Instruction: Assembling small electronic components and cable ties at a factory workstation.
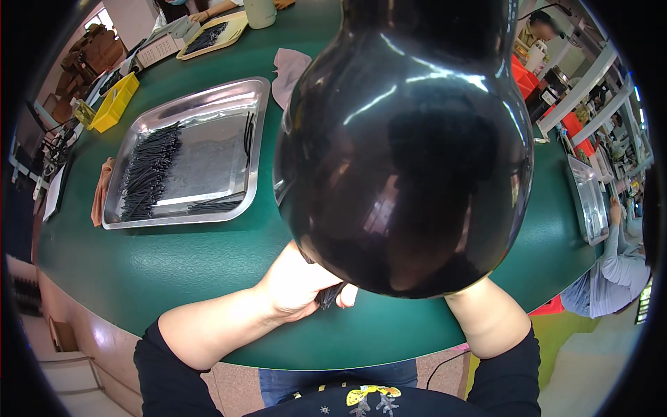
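Observation:
My left hand [295, 281] is closed around a bundle of thin black strips [329, 296], whose ends stick out below the fingers. A large glossy black rounded shade [410, 160] hangs over the middle and covers part of this hand. Behind the shade my right hand is hidden; only the right forearm [488, 316] and wrist show, so its fingers and anything in them cannot be seen. To the left lies a shallow metal tray [208, 163] with a thick row of black strips [149, 170] and a few loose ones along its right and near sides.
A yellow bin [115, 104] and a brown cloth [103, 191] lie left of the tray; a pinkish cloth [290, 75] is behind it. Across the green table [174, 278], a person's hand is by a cream tray [233, 31]. Another metal tray [589, 201] and a person's arm are at the right.

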Demonstrator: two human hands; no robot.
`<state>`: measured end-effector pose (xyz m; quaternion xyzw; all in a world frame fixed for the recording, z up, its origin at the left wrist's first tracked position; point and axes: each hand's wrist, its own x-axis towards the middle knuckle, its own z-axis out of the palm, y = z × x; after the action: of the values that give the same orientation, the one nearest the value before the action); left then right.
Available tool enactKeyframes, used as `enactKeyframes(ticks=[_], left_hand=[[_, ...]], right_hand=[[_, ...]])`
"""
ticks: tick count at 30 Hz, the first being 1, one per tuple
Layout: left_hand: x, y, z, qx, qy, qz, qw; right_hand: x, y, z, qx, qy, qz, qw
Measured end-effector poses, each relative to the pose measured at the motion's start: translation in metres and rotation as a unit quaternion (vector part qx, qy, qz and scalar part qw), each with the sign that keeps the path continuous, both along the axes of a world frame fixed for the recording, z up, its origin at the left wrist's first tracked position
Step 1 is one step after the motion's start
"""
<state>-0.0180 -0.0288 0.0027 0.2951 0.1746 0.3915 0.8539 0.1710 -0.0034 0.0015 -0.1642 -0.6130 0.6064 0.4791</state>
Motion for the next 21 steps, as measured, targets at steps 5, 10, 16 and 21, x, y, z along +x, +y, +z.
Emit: enactKeyframes(ticks=[5,10,16,21], left_hand=[[-0.001,-0.001,-0.004,0.001,-0.03,-0.017,0.999],[0.0,-0.001,0.007,-0.043,-0.02,-0.053,0.997],[-0.001,0.0,0.004,0.033,0.04,-0.011,0.999],[0.0,0.001,0.006,0.037,0.062,-0.01,0.997]], right_hand=[[0.0,0.0,0.002,0.002,-0.001,0.006,1.0],[0.0,-0.002,-0.003,-0.014,0.001,-0.014,1.0],[0.001,-0.002,-0.006,0.028,0.007,-0.074,0.997],[0.001,-0.004,-0.005,0.024,0.011,-0.066,0.998]])
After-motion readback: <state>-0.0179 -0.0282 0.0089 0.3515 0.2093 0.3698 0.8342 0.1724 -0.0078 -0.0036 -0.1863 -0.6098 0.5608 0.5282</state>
